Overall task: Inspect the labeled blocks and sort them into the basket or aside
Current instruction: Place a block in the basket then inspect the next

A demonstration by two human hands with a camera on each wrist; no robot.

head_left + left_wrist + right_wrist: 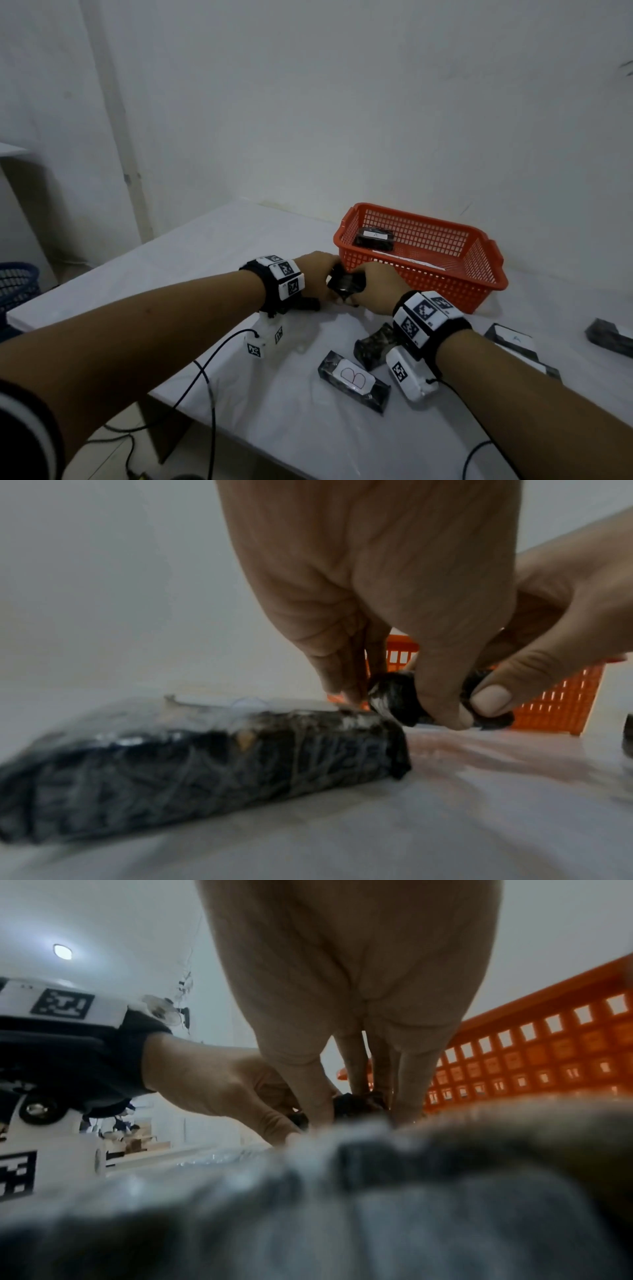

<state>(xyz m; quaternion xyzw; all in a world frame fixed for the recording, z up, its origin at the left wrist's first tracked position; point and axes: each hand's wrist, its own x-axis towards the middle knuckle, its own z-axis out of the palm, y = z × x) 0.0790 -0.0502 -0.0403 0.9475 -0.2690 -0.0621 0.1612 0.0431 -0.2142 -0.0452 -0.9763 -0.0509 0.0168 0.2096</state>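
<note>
A black wrapped block [344, 283] is held just above the white table, in front of the orange basket [455, 284]. My left hand [325, 270] pinches its left end and my right hand [368, 286] grips its right end. In the left wrist view the block [397, 699] sits between my left fingers [346, 669] and the right thumb [493, 699]. In the right wrist view the block [356, 1103] shows under my right fingers [407, 1085]; its label is hidden. One labeled block [375, 238] lies inside the basket.
A block marked B [354, 380] lies near the table's front. Another block [371, 346] lies under my right wrist, and one [205, 764] under my left wrist. Two more blocks [513, 342] [613, 337] lie at the right. Cables hang off the front edge.
</note>
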